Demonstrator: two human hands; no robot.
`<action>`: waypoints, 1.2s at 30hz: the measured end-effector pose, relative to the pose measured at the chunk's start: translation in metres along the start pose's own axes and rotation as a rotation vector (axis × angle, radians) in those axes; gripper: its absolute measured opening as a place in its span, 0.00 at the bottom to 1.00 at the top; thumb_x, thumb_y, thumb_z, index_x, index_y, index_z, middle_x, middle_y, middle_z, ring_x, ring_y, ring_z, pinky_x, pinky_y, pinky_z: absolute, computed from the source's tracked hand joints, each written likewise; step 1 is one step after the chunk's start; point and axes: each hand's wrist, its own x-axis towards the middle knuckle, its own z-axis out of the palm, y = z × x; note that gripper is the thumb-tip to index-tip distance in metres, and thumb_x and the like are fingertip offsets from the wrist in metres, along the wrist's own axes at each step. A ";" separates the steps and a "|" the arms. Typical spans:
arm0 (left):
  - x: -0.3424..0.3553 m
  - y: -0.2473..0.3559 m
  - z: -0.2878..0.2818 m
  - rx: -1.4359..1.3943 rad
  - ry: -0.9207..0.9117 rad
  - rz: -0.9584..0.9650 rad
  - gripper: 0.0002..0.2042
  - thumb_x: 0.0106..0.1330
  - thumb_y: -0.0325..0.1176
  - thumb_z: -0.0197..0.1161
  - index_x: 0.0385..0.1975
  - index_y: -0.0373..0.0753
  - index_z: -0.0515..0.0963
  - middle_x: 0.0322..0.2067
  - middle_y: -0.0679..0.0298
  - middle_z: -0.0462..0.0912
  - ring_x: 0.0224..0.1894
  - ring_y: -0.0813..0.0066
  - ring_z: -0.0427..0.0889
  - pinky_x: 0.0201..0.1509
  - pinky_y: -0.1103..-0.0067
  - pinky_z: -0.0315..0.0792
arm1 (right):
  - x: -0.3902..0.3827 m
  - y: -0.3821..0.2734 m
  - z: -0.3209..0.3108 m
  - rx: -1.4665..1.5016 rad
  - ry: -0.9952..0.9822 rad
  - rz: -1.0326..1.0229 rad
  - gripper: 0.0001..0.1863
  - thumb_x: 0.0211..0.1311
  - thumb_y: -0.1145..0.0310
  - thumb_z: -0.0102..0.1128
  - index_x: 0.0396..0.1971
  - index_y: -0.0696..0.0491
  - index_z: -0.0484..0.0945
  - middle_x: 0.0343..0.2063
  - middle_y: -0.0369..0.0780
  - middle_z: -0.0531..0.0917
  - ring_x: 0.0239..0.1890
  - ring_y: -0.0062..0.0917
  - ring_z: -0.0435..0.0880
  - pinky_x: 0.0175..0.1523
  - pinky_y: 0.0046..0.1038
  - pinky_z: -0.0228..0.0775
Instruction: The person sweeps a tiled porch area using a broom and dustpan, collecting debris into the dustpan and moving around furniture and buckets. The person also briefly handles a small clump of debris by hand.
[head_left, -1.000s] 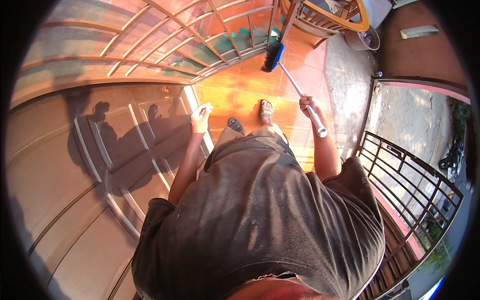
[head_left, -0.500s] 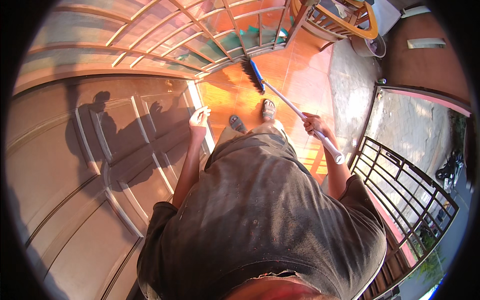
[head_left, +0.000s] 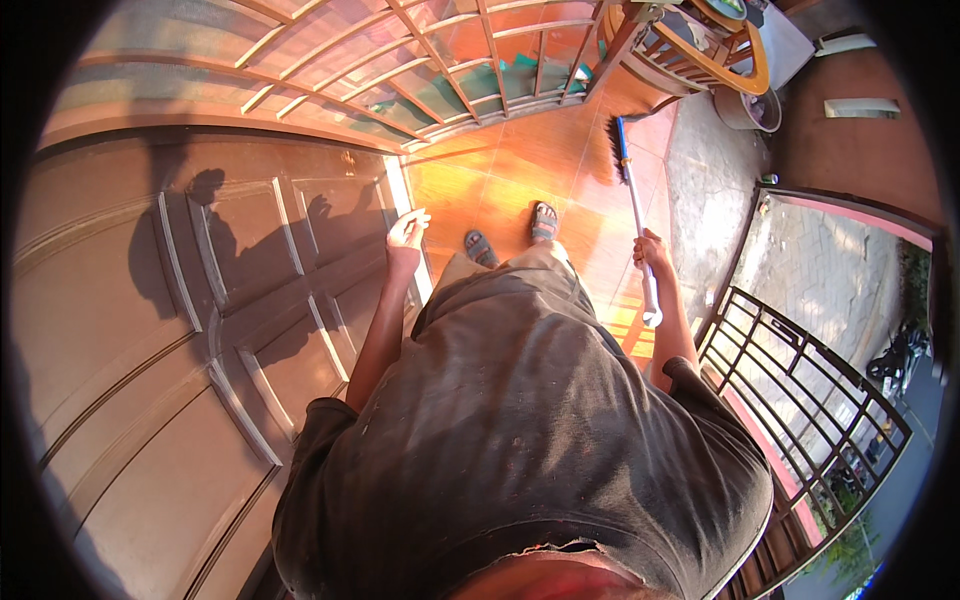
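Observation:
My right hand (head_left: 652,250) grips the pale handle of a broom (head_left: 637,205), fingers wrapped round it below its middle. The handle's end sticks out past my wrist, beside my forearm. The broom's blue head with dark bristles (head_left: 617,150) is over the orange tiled floor (head_left: 540,165), ahead and to the right of my feet. My left hand (head_left: 405,240) is raised beside the brown panelled door (head_left: 250,230), its fingers stretched out and holding nothing. My sandalled feet (head_left: 544,220) stand on the tiles.
A wooden lattice with panes (head_left: 440,60) runs along the far left. Far right are a wooden chair (head_left: 700,55) and a grey bucket (head_left: 750,108). A dark metal gate (head_left: 800,380) stands at the right, beside grey paving (head_left: 820,250).
The broom head has swung right across the tiles, away from the lattice and toward the chair. My right hand has shifted slightly right with the handle; my left hand stays raised.

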 end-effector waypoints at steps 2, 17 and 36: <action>-0.001 -0.006 -0.002 0.006 -0.012 -0.016 0.13 0.71 0.29 0.53 0.50 0.30 0.74 0.41 0.56 0.83 0.43 0.73 0.80 0.52 0.79 0.72 | -0.026 -0.011 -0.005 -0.028 -0.088 0.066 0.14 0.60 0.77 0.50 0.47 0.55 0.69 0.14 0.31 0.65 0.10 0.13 0.63 0.13 0.19 0.52; 0.014 0.003 -0.022 -0.045 -0.026 -0.024 0.14 0.71 0.32 0.55 0.50 0.30 0.75 0.41 0.56 0.83 0.44 0.74 0.80 0.53 0.80 0.72 | 0.026 0.045 0.045 0.148 0.110 0.000 0.04 0.56 0.79 0.49 0.26 0.53 0.67 0.12 0.34 0.67 0.09 0.18 0.64 0.11 0.23 0.57; 0.044 0.003 0.023 -0.019 -0.339 0.125 0.13 0.70 0.32 0.55 0.48 0.32 0.77 0.42 0.56 0.84 0.43 0.73 0.82 0.51 0.77 0.73 | -0.122 0.038 0.125 0.134 -0.572 0.363 0.13 0.70 0.69 0.47 0.48 0.62 0.67 0.17 0.28 0.64 0.16 0.10 0.64 0.17 0.13 0.56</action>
